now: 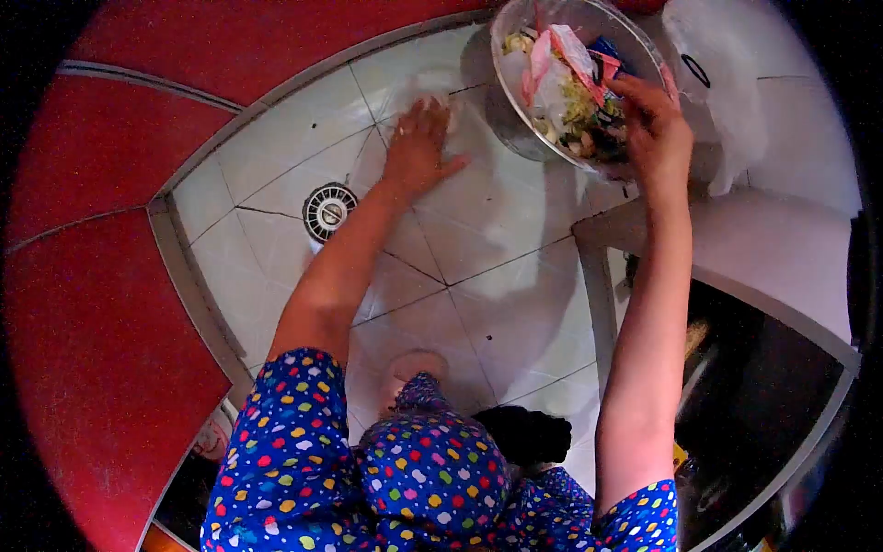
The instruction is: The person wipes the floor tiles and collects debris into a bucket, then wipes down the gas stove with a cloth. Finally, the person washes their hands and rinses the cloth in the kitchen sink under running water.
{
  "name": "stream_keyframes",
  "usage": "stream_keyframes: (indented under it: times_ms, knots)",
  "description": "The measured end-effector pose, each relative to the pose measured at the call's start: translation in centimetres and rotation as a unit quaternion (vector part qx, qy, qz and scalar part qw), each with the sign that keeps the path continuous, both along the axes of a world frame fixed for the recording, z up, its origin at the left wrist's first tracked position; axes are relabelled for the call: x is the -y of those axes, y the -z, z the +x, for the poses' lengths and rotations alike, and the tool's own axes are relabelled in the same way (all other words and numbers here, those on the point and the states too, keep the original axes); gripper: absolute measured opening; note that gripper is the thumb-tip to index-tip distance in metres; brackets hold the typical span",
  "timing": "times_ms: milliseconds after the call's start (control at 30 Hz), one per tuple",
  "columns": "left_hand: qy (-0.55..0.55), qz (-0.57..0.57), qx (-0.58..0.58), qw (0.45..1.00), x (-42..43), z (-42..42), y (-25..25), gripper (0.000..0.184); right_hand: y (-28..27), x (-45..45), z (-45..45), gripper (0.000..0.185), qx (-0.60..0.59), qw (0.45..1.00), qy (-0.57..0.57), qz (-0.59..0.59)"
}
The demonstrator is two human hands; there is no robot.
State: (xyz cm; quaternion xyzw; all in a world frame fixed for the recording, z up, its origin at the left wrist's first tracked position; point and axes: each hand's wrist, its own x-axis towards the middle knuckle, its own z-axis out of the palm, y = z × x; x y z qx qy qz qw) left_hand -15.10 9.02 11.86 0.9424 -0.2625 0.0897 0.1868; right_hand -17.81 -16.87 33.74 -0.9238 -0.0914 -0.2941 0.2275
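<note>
My left hand point(421, 152) reaches down over the tiled floor point(497, 239), its fingers spread, with a pale, blurred patch around the fingertips. I cannot make out whether that patch is a thing under the fingers. My right hand point(651, 124) is over the right rim of a bin point(520, 129) lined with a clear bag. Its thumb and fingers are closed near a pink and white wrapper point(575, 57); what they hold, if anything, is hidden. Food scraps point(578, 115) and wrappers lie inside the bin.
A round floor drain point(329, 212) lies left of my left forearm. Red cabinet panels point(110, 304) stand on the left. A white plastic bag point(722, 83) hangs right of the bin. A black cloth-like thing point(529, 434) lies near my legs. Dark glossy panels point(763, 396) are at the right.
</note>
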Motion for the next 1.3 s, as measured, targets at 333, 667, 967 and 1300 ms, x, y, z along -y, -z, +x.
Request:
stream_keyframes:
  times_ms: [333,667,967,1300]
  knots:
    - [0.174,-0.031,-0.162,0.971,4.4,-14.1,-0.1,0.081,0.4,-2.5,-4.6,0.024,-0.015,0.992,0.054,0.113]
    - [0.061,0.055,-0.217,0.973,-2.3,-16.4,1.2,0.09,6.3,-5.8,-22.0,0.019,-0.301,0.939,-0.067,0.152]
    - [0.116,-0.005,-0.127,0.985,7.3,-12.0,2.7,0.096,8.4,-7.8,-32.4,0.018,-0.511,0.823,-0.035,0.244]
    - [0.362,0.01,-0.209,0.908,14.0,-21.0,0.5,0.101,10.2,-7.2,-32.5,0.017,-0.494,0.83,-0.042,0.255]
